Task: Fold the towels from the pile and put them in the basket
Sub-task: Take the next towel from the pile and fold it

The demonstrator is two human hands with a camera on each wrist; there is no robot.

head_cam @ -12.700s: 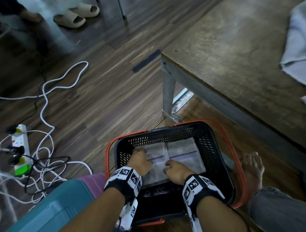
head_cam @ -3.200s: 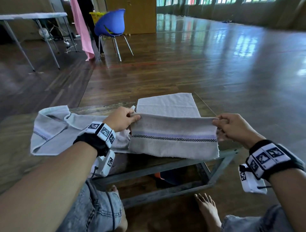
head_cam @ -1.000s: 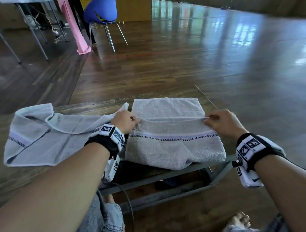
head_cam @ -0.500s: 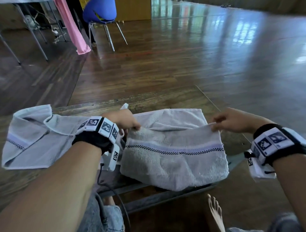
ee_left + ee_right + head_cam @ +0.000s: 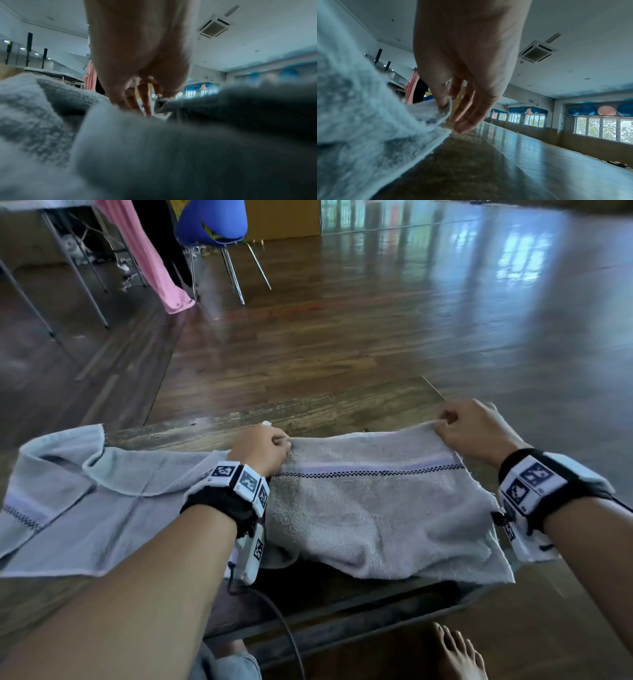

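Lying folded on wooden bench [image 5: 342,405] was grey striped towel [image 5: 376,508], near edge drooping over bench front. Left hand [image 5: 260,450] pinched towel's far left corner; right hand [image 5: 476,433] pinched far right corner, thumb on cloth, other fingers [image 5: 467,119] loosely extended. Both grips closed on towel. Second, unfolded towel [image 5: 85,501] lay spread just left, touching first. Blue chair [image 5: 212,220] and pink cloth [image 5: 150,265] stood well beyond on wood floor [image 5: 411,320].

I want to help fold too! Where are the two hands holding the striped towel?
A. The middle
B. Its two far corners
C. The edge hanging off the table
B: the left hand and right hand each pinch a far corner of the striped towel.
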